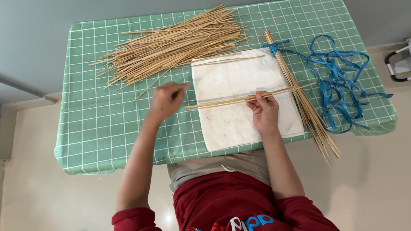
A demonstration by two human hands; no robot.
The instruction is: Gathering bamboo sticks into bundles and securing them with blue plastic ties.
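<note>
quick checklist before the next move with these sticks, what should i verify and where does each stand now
1. Right hand pins the few sticks lying across the white cloth: ok, fingers rest on them.
2. Left hand free to take a stick: cannot tell, fingers are curled and what they pinch is unclear.
3. Loose pile of sticks near the left hand: ok, it lies just beyond it on the green checked table cover.
4. Tied bundle held together: ok at the top, blue cord is knotted there; the lower end fans out past the table edge.
5. Cloth lying flat: ok, no folds seen.
</note>
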